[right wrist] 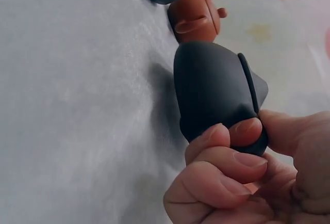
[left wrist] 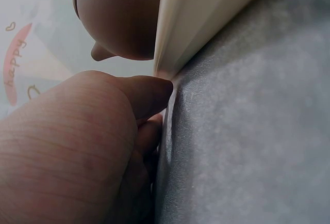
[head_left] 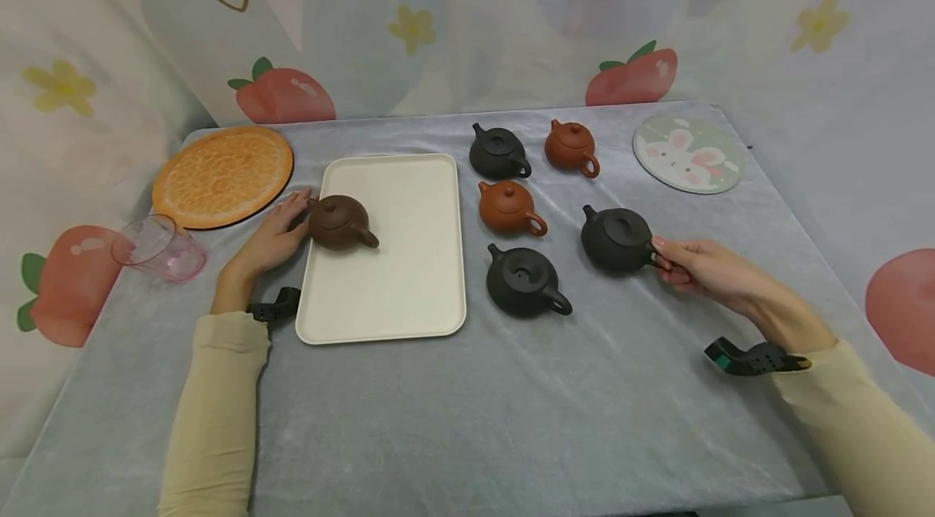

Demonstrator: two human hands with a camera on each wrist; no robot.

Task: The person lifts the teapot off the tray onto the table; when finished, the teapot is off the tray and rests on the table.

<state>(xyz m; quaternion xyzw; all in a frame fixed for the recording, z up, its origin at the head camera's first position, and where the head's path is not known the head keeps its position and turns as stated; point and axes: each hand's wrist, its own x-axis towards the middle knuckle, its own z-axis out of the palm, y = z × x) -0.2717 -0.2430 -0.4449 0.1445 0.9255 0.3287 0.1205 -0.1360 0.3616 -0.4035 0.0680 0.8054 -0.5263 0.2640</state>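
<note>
On the right, my right hand pinches the handle of a black teapot between thumb and fingers. In the right wrist view this black teapot casts a shadow on the cloth and seems slightly raised. My left hand rests beside the left edge of a cream tray, and the left wrist view has the thumb touching the table at the tray's edge. A dark brown teapot sits on the tray, its spout close to the left fingers. That hand's far fingers are partly hidden.
Between tray and right hand stand two black teapots, one at the back and one in front, plus two orange-brown teapots. An orange round mat, a tilted pink clear cup and a rabbit-patterned round mat lie around them.
</note>
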